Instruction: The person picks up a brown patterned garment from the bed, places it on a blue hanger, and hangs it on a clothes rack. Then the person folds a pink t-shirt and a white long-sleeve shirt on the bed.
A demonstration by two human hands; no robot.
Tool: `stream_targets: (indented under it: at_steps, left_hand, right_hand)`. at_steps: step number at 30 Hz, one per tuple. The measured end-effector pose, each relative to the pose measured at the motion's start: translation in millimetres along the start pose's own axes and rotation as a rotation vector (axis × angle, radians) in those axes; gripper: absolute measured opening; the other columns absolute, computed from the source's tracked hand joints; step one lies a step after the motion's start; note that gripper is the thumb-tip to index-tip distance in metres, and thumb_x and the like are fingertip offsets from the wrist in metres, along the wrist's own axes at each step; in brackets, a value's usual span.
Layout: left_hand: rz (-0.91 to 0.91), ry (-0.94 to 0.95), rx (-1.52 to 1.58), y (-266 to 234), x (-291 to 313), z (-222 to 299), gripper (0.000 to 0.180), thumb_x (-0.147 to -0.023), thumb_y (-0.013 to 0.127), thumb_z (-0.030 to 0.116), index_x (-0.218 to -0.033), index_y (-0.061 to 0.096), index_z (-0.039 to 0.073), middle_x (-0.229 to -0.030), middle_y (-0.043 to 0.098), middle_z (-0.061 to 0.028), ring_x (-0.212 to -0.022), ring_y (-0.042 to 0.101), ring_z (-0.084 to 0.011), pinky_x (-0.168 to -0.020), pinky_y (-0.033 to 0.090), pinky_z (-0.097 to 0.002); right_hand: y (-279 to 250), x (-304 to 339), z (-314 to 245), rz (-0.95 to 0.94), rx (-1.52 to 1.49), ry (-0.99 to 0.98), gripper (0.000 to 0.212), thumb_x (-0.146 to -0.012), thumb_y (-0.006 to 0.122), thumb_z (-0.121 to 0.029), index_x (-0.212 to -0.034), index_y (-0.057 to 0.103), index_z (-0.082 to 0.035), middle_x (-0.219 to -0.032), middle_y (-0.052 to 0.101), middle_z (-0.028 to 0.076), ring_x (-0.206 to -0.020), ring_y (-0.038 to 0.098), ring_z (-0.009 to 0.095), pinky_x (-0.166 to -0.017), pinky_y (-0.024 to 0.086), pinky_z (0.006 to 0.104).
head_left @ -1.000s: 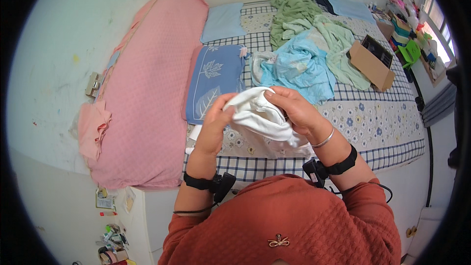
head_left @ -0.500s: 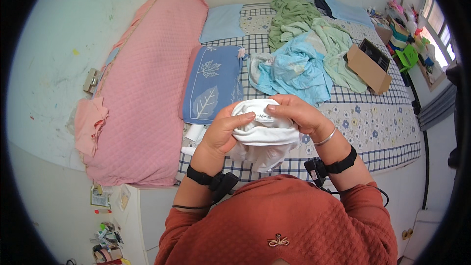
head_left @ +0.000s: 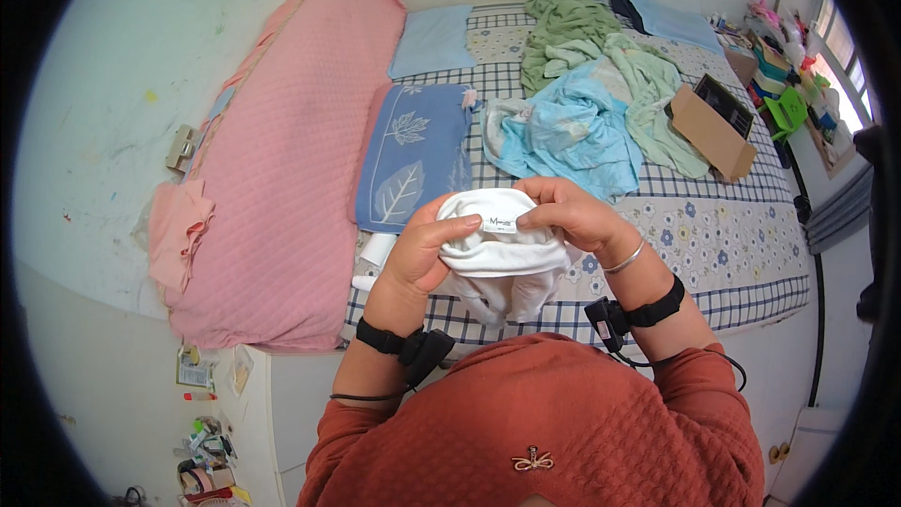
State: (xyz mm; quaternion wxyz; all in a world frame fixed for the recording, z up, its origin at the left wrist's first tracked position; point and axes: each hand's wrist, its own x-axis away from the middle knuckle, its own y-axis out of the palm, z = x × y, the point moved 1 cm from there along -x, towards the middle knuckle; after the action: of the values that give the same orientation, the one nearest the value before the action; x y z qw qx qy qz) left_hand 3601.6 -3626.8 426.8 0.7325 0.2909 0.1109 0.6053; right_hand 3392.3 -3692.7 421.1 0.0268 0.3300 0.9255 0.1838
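A white garment [head_left: 502, 257] hangs over the near part of the bed, its round banded opening turned up toward me. Inside the back edge of that opening sits a small printed label [head_left: 498, 224]. My left hand [head_left: 424, 249] grips the left side of the band, thumb laid by the label. On the other side my right hand [head_left: 569, 214] is closed on the band, its thumb close to the label too. Two loose folds of white cloth dangle below the band. My fingers behind the cloth are mostly hidden.
The bed [head_left: 694, 239] has a checked, flowered sheet. A blue leaf-patterned pillow [head_left: 413, 164] lies behind my left hand, a pink quilted cover [head_left: 272, 197] at the left. Crumpled light blue cloth [head_left: 582, 136], green cloth [head_left: 568, 23] and an open cardboard box [head_left: 704, 136] lie farther back.
Both thumbs have shifted slightly, and the label shows more fully. Beneath the band the garment's loose folds hang differently, now as two separate parts. The view has moved a little.
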Motion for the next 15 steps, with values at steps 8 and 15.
stream_targets:
  at_steps: [8,15]
  left_hand:
    - [-0.003,0.012,0.022,6,-3,2,0.042,-0.084,0.065,0.003,-0.122,0.051,-0.007,-0.111,0.064,-0.0154,-0.099,0.064,-0.0211,-0.089,0.052,-0.033]
    - [0.027,0.033,-0.009,9,-11,8,0.04,-0.085,0.063,0.003,-0.121,0.052,-0.007,-0.111,0.063,-0.0152,-0.1,0.064,-0.0217,-0.09,0.052,-0.0336]
  right_hand:
    - [-18,13,4,0.068,0.047,-0.074,0.038,-0.085,0.067,-0.014,-0.119,0.059,0.002,-0.105,0.065,0.006,-0.093,0.061,0.012,-0.084,0.047,0.0256]
    - [-31,30,22,0.059,0.067,-0.111,0.053,-0.086,0.07,-0.023,-0.13,0.053,0.003,-0.123,0.06,0.011,-0.113,0.055,0.016,-0.099,0.042,0.0305]
